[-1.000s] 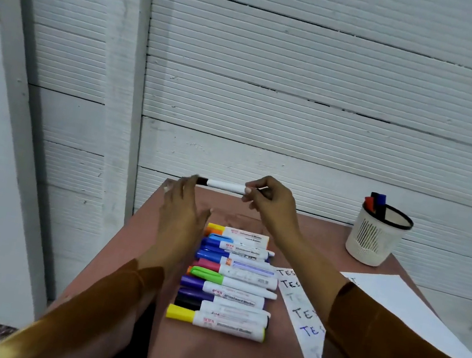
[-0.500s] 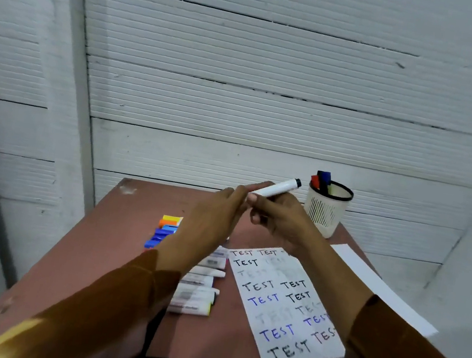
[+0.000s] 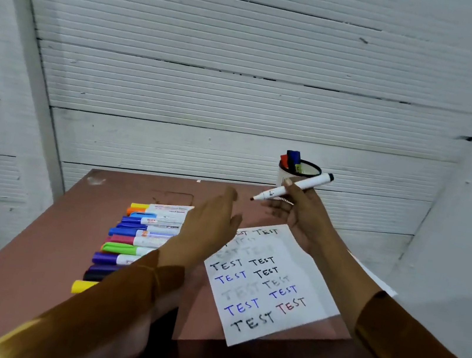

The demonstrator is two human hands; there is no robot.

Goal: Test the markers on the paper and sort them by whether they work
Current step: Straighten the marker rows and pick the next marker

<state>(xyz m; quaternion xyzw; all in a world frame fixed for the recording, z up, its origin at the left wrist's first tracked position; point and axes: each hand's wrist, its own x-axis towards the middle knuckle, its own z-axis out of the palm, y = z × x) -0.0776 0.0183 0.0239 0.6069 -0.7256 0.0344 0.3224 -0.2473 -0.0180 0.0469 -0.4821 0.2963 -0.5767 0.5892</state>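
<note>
— Which marker is in play at the table?

— A white-barrelled marker (image 3: pixel 295 187), uncapped, its dark tip aimed left and slightly down. It is held in the air above the far end of the paper (image 3: pixel 269 283), its black butt end crossing in front of the pen cup (image 3: pixel 286 177).

— Whose grip has it?

— The right hand (image 3: pixel 300 217), fingers and thumb curled round the barrel near the tip end. The left hand (image 3: pixel 208 230) hangs just left of it, fingers straight and loose. From here I cannot tell whether that hand has a cap in it; nothing shows in its grip.

— And the sheet itself?

— White, lying tilted on the reddish-brown table (image 3: pixel 64 238), covered in the word TEST in black, blue and red, with several faint grey attempts between them. A second white sheet (image 3: pixel 379 282) peeks out beyond the right forearm.

— The other markers?

— A row of capped markers (image 3: pixel 139 234) lies side by side on the table left of the paper, caps to the left: yellow, orange, blues, pink, green, purple, black, yellow again. The left forearm, in a mustard-brown sleeve (image 3: pixel 122 300), crosses over their near ends. In the white mesh pen cup at the far right corner stand a red-capped and a blue-capped marker. Behind is a white ribbed wall (image 3: pixel 240 102).
</note>
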